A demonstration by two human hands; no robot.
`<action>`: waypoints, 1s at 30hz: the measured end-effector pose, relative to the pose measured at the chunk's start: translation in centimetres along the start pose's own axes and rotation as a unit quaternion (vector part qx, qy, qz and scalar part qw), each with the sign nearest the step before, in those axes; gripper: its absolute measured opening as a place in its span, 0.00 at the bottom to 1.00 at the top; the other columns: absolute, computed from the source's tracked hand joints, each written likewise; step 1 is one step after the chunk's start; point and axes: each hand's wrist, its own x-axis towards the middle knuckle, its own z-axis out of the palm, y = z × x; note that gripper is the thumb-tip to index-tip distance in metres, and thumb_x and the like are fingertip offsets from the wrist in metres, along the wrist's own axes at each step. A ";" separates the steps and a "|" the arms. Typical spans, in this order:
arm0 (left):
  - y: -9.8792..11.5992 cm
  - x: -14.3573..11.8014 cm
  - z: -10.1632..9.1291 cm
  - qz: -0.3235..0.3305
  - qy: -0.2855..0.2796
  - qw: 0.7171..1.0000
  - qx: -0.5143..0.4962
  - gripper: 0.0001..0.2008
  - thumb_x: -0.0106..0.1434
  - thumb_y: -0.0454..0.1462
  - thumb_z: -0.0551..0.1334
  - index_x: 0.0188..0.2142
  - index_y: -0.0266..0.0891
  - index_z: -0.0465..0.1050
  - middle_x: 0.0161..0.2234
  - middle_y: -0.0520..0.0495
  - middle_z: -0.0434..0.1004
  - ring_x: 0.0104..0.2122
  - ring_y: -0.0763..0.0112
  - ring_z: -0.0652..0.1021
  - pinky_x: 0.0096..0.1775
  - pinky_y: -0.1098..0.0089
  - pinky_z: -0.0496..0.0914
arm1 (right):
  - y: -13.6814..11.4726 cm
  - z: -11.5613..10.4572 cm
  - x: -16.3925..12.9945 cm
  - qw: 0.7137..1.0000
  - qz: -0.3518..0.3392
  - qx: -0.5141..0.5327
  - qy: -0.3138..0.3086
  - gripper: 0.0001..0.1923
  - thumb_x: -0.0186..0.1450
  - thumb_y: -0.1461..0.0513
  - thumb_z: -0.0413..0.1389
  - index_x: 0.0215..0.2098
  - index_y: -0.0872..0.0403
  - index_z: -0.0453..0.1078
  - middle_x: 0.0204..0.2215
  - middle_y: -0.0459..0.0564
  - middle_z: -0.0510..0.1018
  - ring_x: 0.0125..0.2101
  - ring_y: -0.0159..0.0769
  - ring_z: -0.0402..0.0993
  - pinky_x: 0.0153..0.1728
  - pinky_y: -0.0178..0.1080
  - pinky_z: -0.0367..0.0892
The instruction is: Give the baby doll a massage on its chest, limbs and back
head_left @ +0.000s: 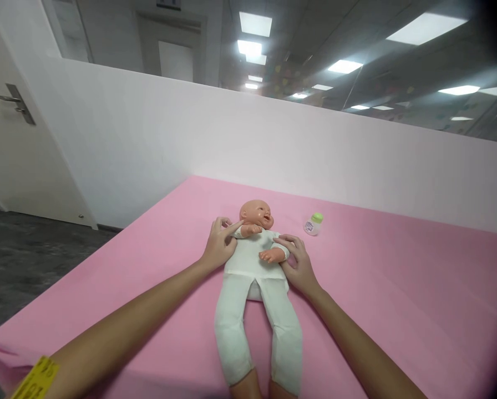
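From my head view, the baby doll (pixel 254 260) lies face-up on the pink mat (pixel 398 299). My left hand (pixel 219 246) pinches its shoulder sleeve; my right hand (pixel 296 263), fingers loosely curled, steadies its other arm. A small bottle (pixel 313 224) stands nearby.

Doll (pixel 254 260) on bed (pixel 398 310), bottle (pixel 313 224) seemingly just right of head.

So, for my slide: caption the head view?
Both hands, left hand and right hand, touch a doll on a pink bed.
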 end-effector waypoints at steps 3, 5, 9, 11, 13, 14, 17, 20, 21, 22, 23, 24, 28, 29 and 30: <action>0.3 0.0 -0.2 -0.003 -0.002 1.000 -0.016 0.30 0.63 0.27 0.57 0.62 0.50 0.73 0.50 0.44 0.64 0.54 0.59 0.69 0.55 0.59 0.69 | -0.4 0.0 0.1 1.000 0.013 0.013 0.010 0.21 0.62 0.65 0.59 0.53 0.44 0.78 0.52 0.52 0.77 0.57 0.50 0.69 0.60 0.55 0.65; 0.6 0.1 -0.4 -0.013 -0.003 1.000 -0.028 0.28 0.65 0.29 0.58 0.62 0.49 0.73 0.50 0.44 0.67 0.53 0.59 0.71 0.55 0.60 0.70 | -0.7 0.0 0.1 0.997 0.054 0.052 0.028 0.17 0.65 0.62 0.59 0.51 0.46 0.78 0.51 0.52 0.79 0.55 0.49 0.72 0.57 0.52 0.67; 1.0 0.4 -0.7 -0.057 0.010 0.996 -0.064 0.23 0.66 0.32 0.60 0.60 0.48 0.73 0.50 0.44 0.73 0.51 0.59 0.74 0.53 0.61 0.69 | -0.9 0.1 0.4 0.966 0.156 0.155 0.136 0.22 0.66 0.56 0.62 0.57 0.49 0.71 0.51 0.51 0.80 0.50 0.43 0.76 0.50 0.44 0.72; 1.0 0.5 -0.8 -0.096 0.033 0.990 -0.094 0.23 0.66 0.34 0.62 0.60 0.47 0.71 0.50 0.44 0.75 0.51 0.59 0.75 0.50 0.62 0.69 | -0.5 0.0 0.5 0.946 0.183 0.191 0.189 0.26 0.64 0.54 0.64 0.59 0.49 0.69 0.49 0.51 0.80 0.47 0.41 0.77 0.47 0.41 0.73; 0.8 0.6 -0.8 -0.135 0.055 0.981 -0.129 0.24 0.66 0.37 0.63 0.61 0.46 0.68 0.49 0.44 0.76 0.50 0.60 0.76 0.48 0.64 0.69 | 0.0 -0.1 0.5 0.933 0.203 0.207 0.213 0.26 0.64 0.53 0.64 0.59 0.49 0.68 0.47 0.50 0.80 0.44 0.40 0.77 0.42 0.40 0.73; 0.7 0.6 -0.8 -0.148 0.064 0.976 -0.145 0.24 0.66 0.38 0.64 0.62 0.46 0.67 0.48 0.44 0.76 0.49 0.60 0.76 0.48 0.64 0.69 | 0.2 -0.1 0.5 0.931 0.208 0.207 0.216 0.26 0.65 0.52 0.64 0.58 0.49 0.68 0.45 0.49 0.80 0.42 0.40 0.77 0.40 0.39 0.73; 0.6 0.6 -0.8 -0.154 0.072 0.971 -0.169 0.25 0.67 0.40 0.63 0.63 0.47 0.66 0.47 0.45 0.77 0.48 0.61 0.76 0.48 0.64 0.70 | 0.3 0.0 0.4 0.942 0.191 0.188 0.203 0.25 0.67 0.53 0.61 0.60 0.48 0.67 0.49 0.50 0.80 0.45 0.41 0.76 0.42 0.40 0.73; 0.7 0.5 -0.8 -0.117 0.051 0.982 -0.140 0.25 0.67 0.37 0.61 0.63 0.48 0.69 0.48 0.44 0.75 0.49 0.60 0.75 0.49 0.63 0.71 | -0.1 0.1 0.2 0.974 0.132 0.129 0.129 0.22 0.69 0.57 0.58 0.61 0.45 0.69 0.56 0.50 0.77 0.54 0.45 0.73 0.53 0.47 0.70; 0.8 0.5 -0.8 -0.099 0.037 0.987 -0.125 0.24 0.66 0.35 0.60 0.61 0.48 0.71 0.48 0.44 0.74 0.49 0.60 0.75 0.49 0.63 0.71 | -0.3 0.1 0.2 0.985 0.102 0.097 0.094 0.21 0.68 0.59 0.57 0.60 0.44 0.71 0.56 0.50 0.77 0.57 0.46 0.71 0.57 0.50 0.68; 0.9 0.5 -0.8 -0.078 0.021 0.990 -0.112 0.23 0.66 0.34 0.59 0.59 0.48 0.74 0.47 0.44 0.72 0.49 0.60 0.74 0.49 0.63 0.71 | -0.4 0.1 0.2 0.994 0.070 0.066 0.061 0.20 0.68 0.61 0.56 0.58 0.43 0.74 0.57 0.50 0.77 0.58 0.48 0.69 0.59 0.53 0.65; 1.0 0.5 -0.7 -0.059 0.004 0.993 -0.103 0.22 0.65 0.32 0.58 0.56 0.47 0.77 0.46 0.44 0.71 0.48 0.61 0.74 0.49 0.63 0.72 | -0.5 0.1 0.2 0.998 0.040 0.037 0.034 0.20 0.68 0.62 0.55 0.56 0.42 0.76 0.57 0.49 0.77 0.59 0.48 0.68 0.61 0.55 0.63; 1.1 0.5 -0.7 -0.044 -0.010 0.994 -0.098 0.23 0.63 0.30 0.57 0.53 0.47 0.80 0.44 0.44 0.70 0.47 0.61 0.74 0.48 0.63 0.72 | -0.5 0.1 0.2 1.000 0.016 0.015 0.019 0.21 0.67 0.63 0.54 0.56 0.41 0.77 0.56 0.49 0.77 0.60 0.49 0.67 0.62 0.56 0.62; 1.6 0.5 -0.8 -0.032 -0.029 0.994 -0.096 0.25 0.60 0.27 0.56 0.50 0.48 0.82 0.43 0.44 0.68 0.46 0.61 0.73 0.48 0.62 0.73 | -0.5 -0.2 0.3 0.999 -0.016 -0.025 0.011 0.25 0.66 0.65 0.54 0.58 0.39 0.75 0.56 0.49 0.77 0.59 0.50 0.67 0.61 0.58 0.64; 1.7 0.5 -0.9 -0.037 -0.030 0.994 -0.096 0.25 0.60 0.28 0.56 0.50 0.48 0.82 0.43 0.44 0.68 0.47 0.61 0.73 0.48 0.62 0.73 | -0.5 -0.3 0.3 0.999 -0.022 -0.029 0.007 0.25 0.66 0.65 0.55 0.58 0.38 0.75 0.57 0.48 0.77 0.59 0.50 0.67 0.61 0.58 0.64; 1.8 0.5 -1.0 -0.041 -0.033 0.994 -0.096 0.24 0.60 0.28 0.57 0.50 0.48 0.82 0.44 0.44 0.68 0.47 0.61 0.73 0.47 0.63 0.73 | -0.6 -0.4 0.3 0.999 -0.030 -0.030 0.000 0.26 0.65 0.65 0.56 0.59 0.38 0.74 0.57 0.48 0.76 0.59 0.51 0.67 0.61 0.58 0.64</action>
